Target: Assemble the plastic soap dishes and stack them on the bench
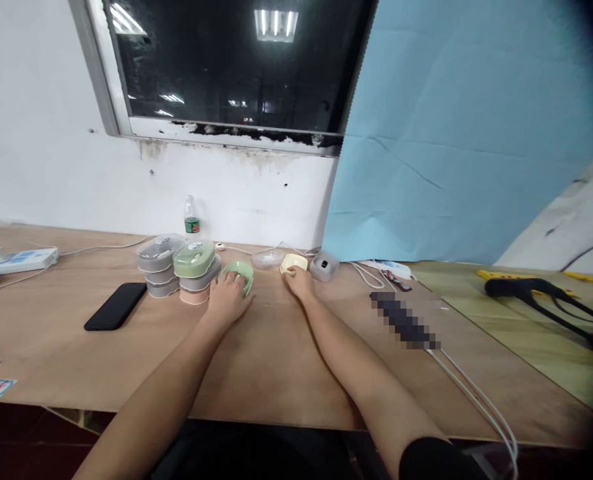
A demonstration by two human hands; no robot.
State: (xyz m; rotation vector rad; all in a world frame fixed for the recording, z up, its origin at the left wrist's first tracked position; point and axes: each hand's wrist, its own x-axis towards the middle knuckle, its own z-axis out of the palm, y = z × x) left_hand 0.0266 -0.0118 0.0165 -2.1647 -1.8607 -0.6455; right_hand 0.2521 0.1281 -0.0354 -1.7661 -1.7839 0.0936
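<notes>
My left hand [226, 297] is on a light green plastic container [245, 270], its fingers over the near rim and inside; part of the container is hidden behind it. My right hand [300, 285] grips the near side of a small cream-yellow container [296, 261], fingers curled at its edge. Between and behind them lies a clear plastic lid [267, 259]. A translucent grey container [324, 267] with a small black item in it stands just right of the cream one. Left of my left hand are stacked lidded boxes, a green-topped stack [194, 259] and a grey stack [160, 267].
A black phone [116, 307] lies at left, near a white power strip [31, 259]. A plastic bottle [191, 217] stands by the wall. On the right are a blurred dark object [404, 320] with white cables, another power strip [389, 269] and a black-handled item [541, 290].
</notes>
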